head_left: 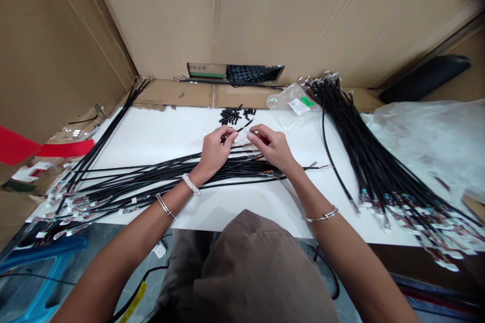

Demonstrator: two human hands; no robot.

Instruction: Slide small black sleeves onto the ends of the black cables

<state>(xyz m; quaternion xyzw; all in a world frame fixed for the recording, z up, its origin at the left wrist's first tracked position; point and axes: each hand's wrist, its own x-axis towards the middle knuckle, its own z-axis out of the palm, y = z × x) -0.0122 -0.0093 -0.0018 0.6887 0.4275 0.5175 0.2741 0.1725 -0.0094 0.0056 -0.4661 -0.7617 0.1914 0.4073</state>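
My left hand is closed in a pinch on a black cable, close to its stripped end. Thin loose wires stick out of that end toward the upper right. Just across from it, my right hand is closed, with a small red object showing between the fingers; most of it is hidden, so its kind is unclear. The right fingertips are very near the wire end, and I cannot tell if they touch it. Beneath both hands lies a loose bundle of black cables with stripped ends.
Small black pieces lie in a pile beyond my hands. A clear plastic bag with a label sits behind them. On the right is a thick bundle of black cables with white connectors. Cardboard walls enclose the white table.
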